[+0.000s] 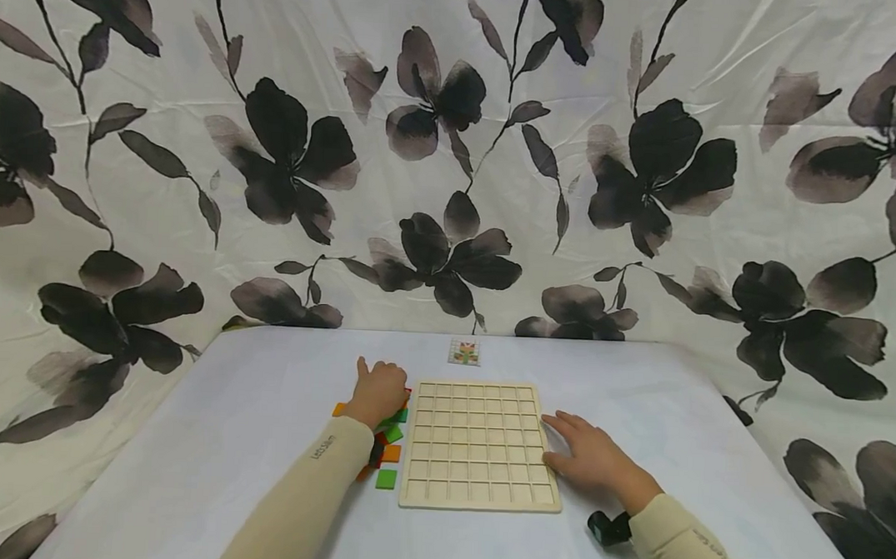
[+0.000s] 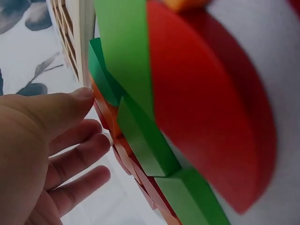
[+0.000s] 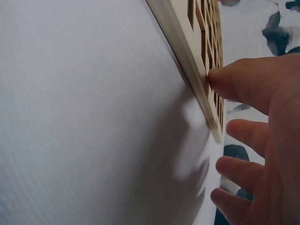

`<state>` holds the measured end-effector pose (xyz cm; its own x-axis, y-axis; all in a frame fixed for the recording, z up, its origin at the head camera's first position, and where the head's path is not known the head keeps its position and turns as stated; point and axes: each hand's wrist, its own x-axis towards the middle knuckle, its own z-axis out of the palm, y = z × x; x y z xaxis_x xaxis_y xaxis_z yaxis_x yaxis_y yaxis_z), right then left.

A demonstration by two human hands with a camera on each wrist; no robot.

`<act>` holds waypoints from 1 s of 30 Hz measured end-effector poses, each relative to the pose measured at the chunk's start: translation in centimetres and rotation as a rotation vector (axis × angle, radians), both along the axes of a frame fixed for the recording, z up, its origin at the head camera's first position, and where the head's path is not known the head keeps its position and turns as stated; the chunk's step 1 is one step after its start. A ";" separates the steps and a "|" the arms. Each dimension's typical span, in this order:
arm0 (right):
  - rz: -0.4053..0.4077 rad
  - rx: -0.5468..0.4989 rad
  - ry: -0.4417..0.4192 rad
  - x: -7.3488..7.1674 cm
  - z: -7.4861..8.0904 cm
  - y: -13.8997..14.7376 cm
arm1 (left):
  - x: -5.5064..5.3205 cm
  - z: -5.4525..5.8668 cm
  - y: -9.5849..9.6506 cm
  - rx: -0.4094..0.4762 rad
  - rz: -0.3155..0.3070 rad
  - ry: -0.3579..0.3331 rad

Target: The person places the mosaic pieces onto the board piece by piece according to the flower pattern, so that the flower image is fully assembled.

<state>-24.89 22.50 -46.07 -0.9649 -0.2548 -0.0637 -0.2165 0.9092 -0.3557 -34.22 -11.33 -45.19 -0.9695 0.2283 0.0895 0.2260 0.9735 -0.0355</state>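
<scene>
A pale wooden board (image 1: 483,448) with a grid of square recesses lies flat on the table. Along its left side are loose coloured pieces, among them a green square (image 1: 386,479) and an orange one (image 1: 391,453). My left hand (image 1: 377,393) is over the far part of these pieces. In the left wrist view its fingers are loosely extended, the thumb tip right by a dark green piece (image 2: 104,72); a red curved piece (image 2: 211,108) lies nearer the camera. At the board's right edge, my right hand (image 1: 590,454) has its fingers spread, thumb touching the rim.
A small card (image 1: 464,352) with a coloured pattern on a grid lies behind the board. White cloth covers the table (image 1: 262,405). A floral curtain (image 1: 437,187) hangs behind and at both sides.
</scene>
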 end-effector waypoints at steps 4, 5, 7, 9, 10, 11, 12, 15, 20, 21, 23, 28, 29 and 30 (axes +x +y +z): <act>0.000 0.000 -0.026 0.2 0.0 -0.3 | -0.3 -0.1 0.2 -0.008 0.027 -0.019; -0.003 0.001 -0.030 0.2 0.0 -0.3 | -0.4 -0.1 0.2 -0.004 0.033 -0.024; -0.011 0.000 -0.037 0.1 -0.2 -0.2 | -0.5 0.0 0.3 0.014 0.042 -0.034; -0.019 -0.003 -0.047 0.1 -0.3 -0.2 | -0.6 0.1 0.5 0.037 0.054 -0.049; -0.020 -0.008 -0.051 0.1 -0.4 -0.2 | -0.6 0.1 0.5 0.050 0.061 -0.058; -0.020 -0.008 -0.053 0.0 -0.5 -0.1 | -0.6 0.2 0.6 0.063 0.068 -0.066; -0.019 -0.010 -0.054 0.0 -0.6 -0.1 | -0.6 0.3 0.6 0.077 0.075 -0.075; -0.021 -0.010 -0.052 0.1 -0.8 0.0 | -0.5 0.5 0.8 0.102 0.103 -0.096; -0.016 -0.012 -0.038 0.2 -1.0 0.0 | -0.3 0.6 0.9 0.102 0.124 -0.089; -0.015 -0.016 -0.036 0.2 -1.0 0.0 | -0.3 0.6 0.9 0.101 0.112 -0.082; -0.014 -0.022 -0.031 0.3 -1.0 0.0 | -0.3 0.6 0.9 0.110 0.076 -0.067; -0.005 -0.016 -0.035 0.3 -0.8 0.0 | -0.5 1.2 1.0 0.326 0.000 -0.103; -0.004 -0.014 -0.038 0.3 -0.7 0.0 | -0.5 1.4 1.2 0.397 -0.008 -0.117; -0.003 -0.013 -0.040 0.2 -0.5 0.1 | -0.5 1.7 1.4 0.469 -0.020 -0.130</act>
